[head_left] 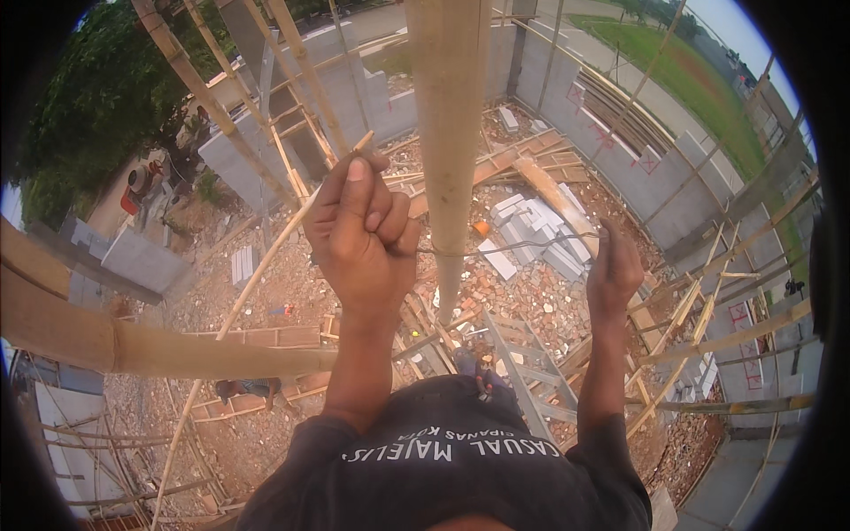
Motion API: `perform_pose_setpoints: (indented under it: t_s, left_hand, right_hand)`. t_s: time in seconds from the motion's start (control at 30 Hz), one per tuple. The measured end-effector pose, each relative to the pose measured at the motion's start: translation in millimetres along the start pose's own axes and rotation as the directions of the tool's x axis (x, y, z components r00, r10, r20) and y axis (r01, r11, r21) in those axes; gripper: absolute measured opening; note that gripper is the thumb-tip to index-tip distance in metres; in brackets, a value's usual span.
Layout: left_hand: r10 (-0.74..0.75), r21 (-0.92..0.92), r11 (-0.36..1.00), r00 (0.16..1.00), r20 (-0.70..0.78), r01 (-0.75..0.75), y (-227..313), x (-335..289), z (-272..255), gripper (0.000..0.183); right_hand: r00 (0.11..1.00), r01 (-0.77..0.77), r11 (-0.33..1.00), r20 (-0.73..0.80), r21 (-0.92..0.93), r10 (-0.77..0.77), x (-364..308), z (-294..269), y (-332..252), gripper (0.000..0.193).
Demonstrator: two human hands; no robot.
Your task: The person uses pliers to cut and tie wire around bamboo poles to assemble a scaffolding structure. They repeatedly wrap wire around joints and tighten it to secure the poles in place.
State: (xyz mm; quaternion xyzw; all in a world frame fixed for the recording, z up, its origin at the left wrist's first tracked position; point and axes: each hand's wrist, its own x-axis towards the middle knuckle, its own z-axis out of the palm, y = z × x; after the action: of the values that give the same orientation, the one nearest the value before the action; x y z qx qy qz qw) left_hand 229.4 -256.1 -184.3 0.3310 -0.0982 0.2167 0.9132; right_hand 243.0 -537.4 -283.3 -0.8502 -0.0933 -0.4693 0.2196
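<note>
An upright bamboo pole (450, 115) stands in front of me. A thin, dark, bent wire (522, 245) crosses at the pole between my two hands. My right hand (613, 270), right of the pole, pinches the wire's far end between thumb and fingertips. Close to the pole's left side, my left hand (363, 234) is closed in a fist with the thumb on top, and the wire runs into its lower side. A long thin bamboo strip (257, 274) passes behind that hand, its tip showing above the thumb; I cannot tell whether the hand touches it.
Far below lies rubble-strewn ground with a pile of pale blocks (544, 234) and a metal ladder (522, 376). A thick horizontal bamboo pole (204, 352) comes in from the left. Grey block walls (611, 133) surround the site. A person (248, 389) is below, lower left.
</note>
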Motion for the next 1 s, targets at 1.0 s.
perform_pose_setpoints:
  t_s: [1.0]
  left_hand:
    - [-0.26,-0.3,0.906,0.952,0.165,0.299,-13.6,-33.7,-20.6,0.023]
  right_hand:
    - [0.967,0.011,0.896,0.224,0.444,-0.123,-27.1,40.0,-65.6,0.012]
